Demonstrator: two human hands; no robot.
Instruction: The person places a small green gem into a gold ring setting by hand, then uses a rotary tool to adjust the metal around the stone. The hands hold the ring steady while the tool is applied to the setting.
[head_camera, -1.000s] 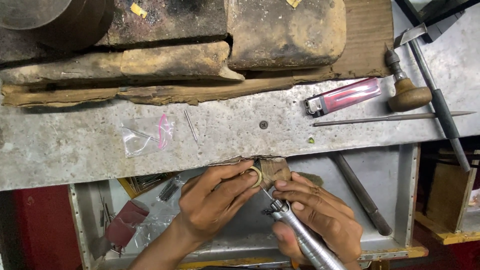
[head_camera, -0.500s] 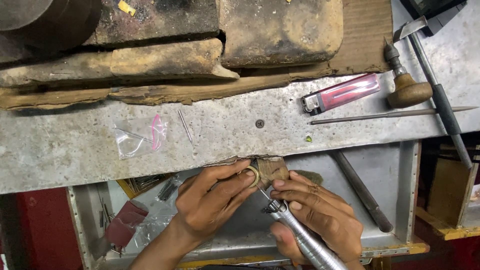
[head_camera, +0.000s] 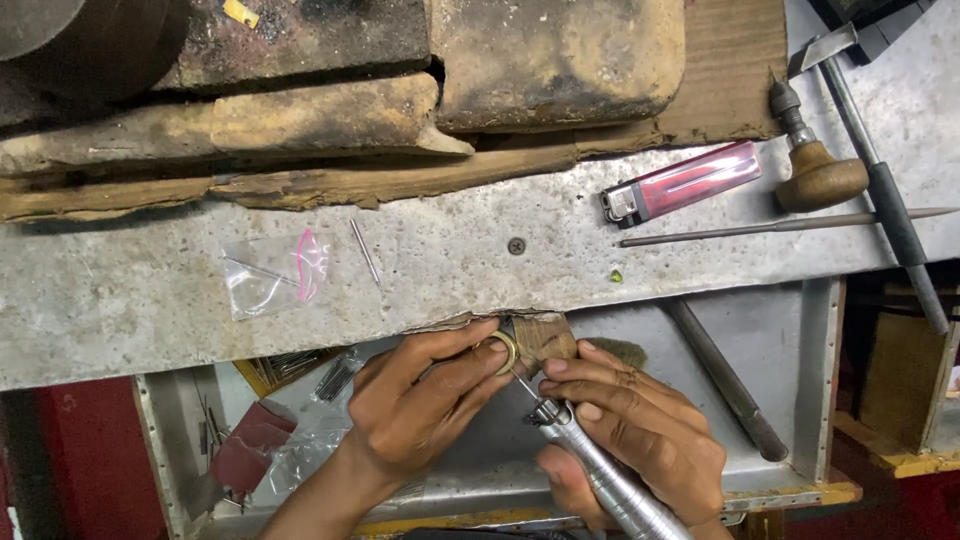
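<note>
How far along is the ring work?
Already done: the ring is a closed gold band, braced on the wooden peg. In hand: left hand pinches it while right hand holds the rotary tool against it. How much remains is too small to tell.

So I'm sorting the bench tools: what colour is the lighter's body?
The lighter is translucent pink-red with a silver metal top, seen clearly in the head view.

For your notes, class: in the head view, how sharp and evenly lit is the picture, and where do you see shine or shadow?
Head view: sharp overall, under soft, even light; the ring held by the left hand is clear; mild shine on the metal tool in the right hand and on the red lighter; the plastic bag glints faintly; deep shadow under the bench top at the right edge.
</note>
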